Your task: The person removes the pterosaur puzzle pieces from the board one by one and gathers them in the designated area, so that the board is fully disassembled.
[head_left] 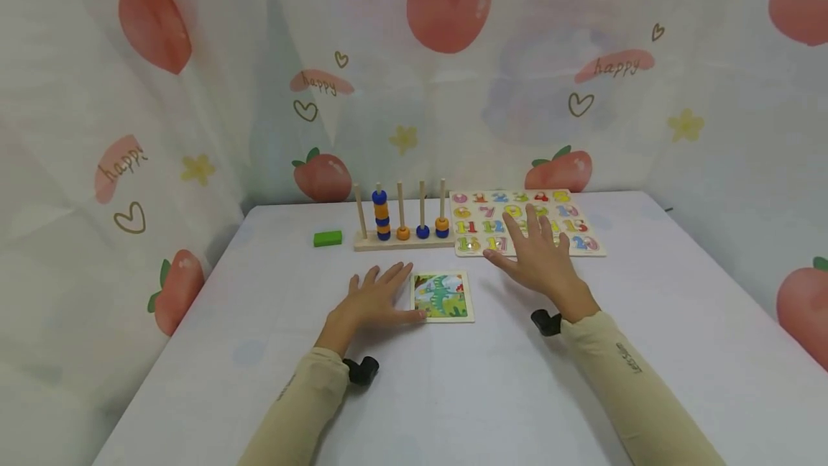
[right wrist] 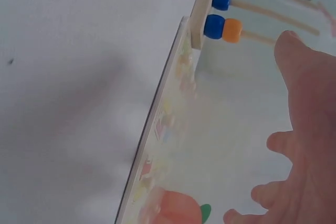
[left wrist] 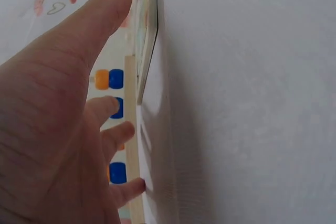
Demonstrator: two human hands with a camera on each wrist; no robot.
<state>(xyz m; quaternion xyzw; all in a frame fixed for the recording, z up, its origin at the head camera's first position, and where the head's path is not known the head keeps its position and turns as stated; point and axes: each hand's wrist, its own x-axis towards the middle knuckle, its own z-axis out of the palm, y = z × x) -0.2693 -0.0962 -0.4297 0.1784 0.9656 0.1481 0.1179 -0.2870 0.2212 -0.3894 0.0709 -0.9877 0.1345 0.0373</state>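
Note:
A square dinosaur picture puzzle with a pale wooden rim lies flat on the table. Beside its left edge is my left hand, fingers spread and thumb reaching over the lower left corner; whether the thumb touches it I cannot tell. My right hand hovers with spread fingers over the number board, hiding some of its colourful numbers and holding nothing. The right wrist view shows a gap between that hand and the board's edge.
Behind the puzzle stands a wooden bead counter with upright pegs and blue and orange beads. A green block lies left of it. The white table meets a fruit-printed curtain at the back and sides.

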